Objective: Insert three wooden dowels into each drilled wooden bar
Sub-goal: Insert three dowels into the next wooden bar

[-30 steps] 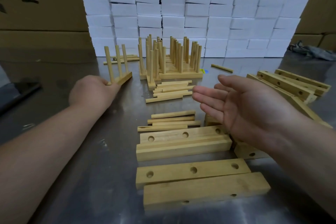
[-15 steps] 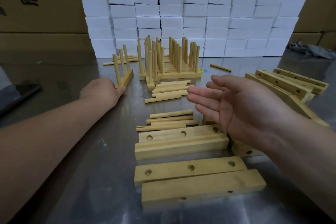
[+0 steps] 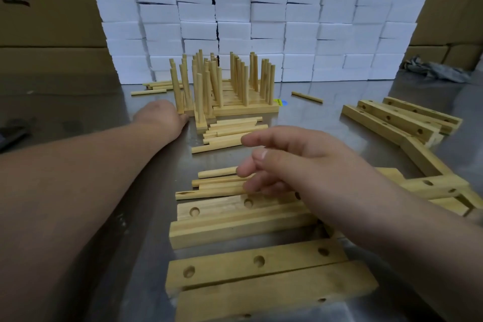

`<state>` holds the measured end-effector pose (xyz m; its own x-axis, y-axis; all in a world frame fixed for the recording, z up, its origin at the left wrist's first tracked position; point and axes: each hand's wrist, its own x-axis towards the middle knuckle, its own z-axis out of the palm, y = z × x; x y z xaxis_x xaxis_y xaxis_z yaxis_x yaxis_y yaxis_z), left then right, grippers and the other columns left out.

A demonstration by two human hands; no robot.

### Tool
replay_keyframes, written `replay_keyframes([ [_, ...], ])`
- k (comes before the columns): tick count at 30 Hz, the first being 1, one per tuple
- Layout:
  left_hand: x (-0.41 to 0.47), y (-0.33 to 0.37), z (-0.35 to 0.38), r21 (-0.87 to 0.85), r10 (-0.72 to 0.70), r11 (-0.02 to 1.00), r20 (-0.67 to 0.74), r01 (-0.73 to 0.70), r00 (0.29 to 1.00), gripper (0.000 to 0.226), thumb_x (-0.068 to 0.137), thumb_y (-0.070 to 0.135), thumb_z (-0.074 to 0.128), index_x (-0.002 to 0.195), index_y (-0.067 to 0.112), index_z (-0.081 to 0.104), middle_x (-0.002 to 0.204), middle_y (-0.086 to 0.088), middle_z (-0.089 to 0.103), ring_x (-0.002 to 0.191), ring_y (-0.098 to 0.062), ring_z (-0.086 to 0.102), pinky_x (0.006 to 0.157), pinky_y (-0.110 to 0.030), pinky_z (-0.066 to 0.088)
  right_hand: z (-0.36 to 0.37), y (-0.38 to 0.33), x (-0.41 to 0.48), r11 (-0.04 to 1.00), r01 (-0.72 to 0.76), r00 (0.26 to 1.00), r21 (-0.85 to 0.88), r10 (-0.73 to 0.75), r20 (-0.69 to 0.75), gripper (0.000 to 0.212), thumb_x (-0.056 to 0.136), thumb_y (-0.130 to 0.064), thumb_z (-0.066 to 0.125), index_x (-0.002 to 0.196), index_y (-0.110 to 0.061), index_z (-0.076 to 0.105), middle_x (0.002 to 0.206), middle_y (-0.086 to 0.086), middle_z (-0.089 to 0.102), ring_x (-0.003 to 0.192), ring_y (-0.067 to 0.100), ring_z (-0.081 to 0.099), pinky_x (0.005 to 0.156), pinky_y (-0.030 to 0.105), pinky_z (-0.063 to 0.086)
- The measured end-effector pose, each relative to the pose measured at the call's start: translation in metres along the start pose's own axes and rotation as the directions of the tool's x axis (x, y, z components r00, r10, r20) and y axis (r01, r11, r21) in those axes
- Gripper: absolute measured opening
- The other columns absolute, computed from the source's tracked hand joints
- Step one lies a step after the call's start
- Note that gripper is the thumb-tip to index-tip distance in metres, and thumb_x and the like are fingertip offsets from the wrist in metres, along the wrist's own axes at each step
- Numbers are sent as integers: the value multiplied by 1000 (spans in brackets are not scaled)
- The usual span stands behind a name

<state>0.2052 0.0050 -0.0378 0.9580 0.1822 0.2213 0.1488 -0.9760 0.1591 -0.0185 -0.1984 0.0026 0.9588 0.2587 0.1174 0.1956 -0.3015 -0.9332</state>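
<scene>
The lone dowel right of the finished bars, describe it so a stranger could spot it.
Start at the wall of white blocks at the far edge of the steel table. In front of it, right of the finished bars with upright dowels, one dowel lies flat. Unlike the other loose dowels, it touches nothing.

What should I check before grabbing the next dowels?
1. Right hand empty: ok, fingers relaxed, holding nothing.
2. Dowels in reach: ok, lying just under the right fingertips.
3. Bar holes facing up: ok, empty holes show.
4. Second bar ready: ok, holes up, nearer the camera.
5. Left hand clear of the finished bars: cannot tell, its fingers are hidden at their base.
</scene>
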Motion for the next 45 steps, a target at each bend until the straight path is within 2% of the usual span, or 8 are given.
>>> replay_keyframes([
  [8, -6, -3, -1, -51, -3, 999, 14, 4, 1000, 38, 94, 40, 39, 84, 7, 56, 73, -9, 50, 66, -22, 47, 58, -32, 35, -2, 6, 2, 919, 73, 995, -387, -92, -31, 29, 84, -41, 48, 110, -41, 60, 86, -21, 64, 84, -9, 56, 74, 9, 45],
  [11, -19, -2, -5, -215, -4, 977, -23, -1, 1000, 30, 90, 31, 43, 80, 9, 62, 78, -10, 60, 68, -22, 53, 54, -31, 36, -1, 7, 0, 835, 70, 997, -545, -66, 26, 26, 88, -35, 52, 110, -43, 61, 73, -36, 51, 84, -19, 46, 63, 2, 37],
  [16, -61, -2, -15, -547, -117, 837, -155, 13, 981, 15, 86, 23, 46, 81, 16, 58, 77, -1, 57, 77, -23, 53, 63, -31, 35, -4, 8, 3, 723, 65, 998, -687, -33, 59, 27, 88, -36, 53, 114, -39, 60, 77, -30, 44, 75, -11, 43, 67, 6, 32],
  [23, -106, 6, -21, -549, 105, 835, 93, -37, 990, 17, 85, 29, 55, 70, 29, 64, 67, 9, 59, 72, -13, 57, 62, -26, 40, -3, 4, 1, 644, 128, 986, -754, 1, 168, 37, 85, -47, 54, 120, -38, 56, 103, -23, 53, 86, -3, 45, 68, 12, 35],
  [30, -111, 8, -20, -506, 153, 857, 72, -96, 986, 13, 84, 32, 63, 71, 33, 63, 69, 14, 58, 64, -7, 55, 52, -23, 38, -4, 5, 2, 553, 204, 972, -808, -19, 233, 53, 81, -54, 57, 132, -40, 46, 125, -19, 48, 113, 5, 43, 83, 23, 33],
  [38, -123, 5, -29, -637, 197, 748, -51, -184, 979, 14, 86, 31, 60, 73, 34, 60, 76, 13, 58, 72, -5, 53, 55, -23, 37, -4, 9, 3, 473, 290, 954, -832, -69, 293, 59, 80, -53, 59, 135, -43, 39, 125, -19, 45, 111, 3, 39, 78, 21, 27],
  [41, -128, 5, -32, -698, 216, 682, -91, -217, 972, 11, 87, 31, 59, 76, 31, 61, 72, 11, 56, 71, -14, 59, 61, -30, 48, -4, 9, 3, 476, 309, 948, -824, -89, 304, 53, 82, -52, 58, 132, -44, 42, 122, -20, 46, 100, -1, 36, 70, 14, 26],
  [45, -133, 5, -35, -668, 231, 680, -195, -301, 953, 12, 88, 28, 57, 77, 33, 60, 67, 12, 51, 61, -2, 46, 53, -22, 34, -5, 4, 2, 560, 314, 949, -767, -154, 277, 30, 88, -40, 54, 118, -39, 60, 114, -22, 58, 97, -4, 48, 80, 12, 36],
])
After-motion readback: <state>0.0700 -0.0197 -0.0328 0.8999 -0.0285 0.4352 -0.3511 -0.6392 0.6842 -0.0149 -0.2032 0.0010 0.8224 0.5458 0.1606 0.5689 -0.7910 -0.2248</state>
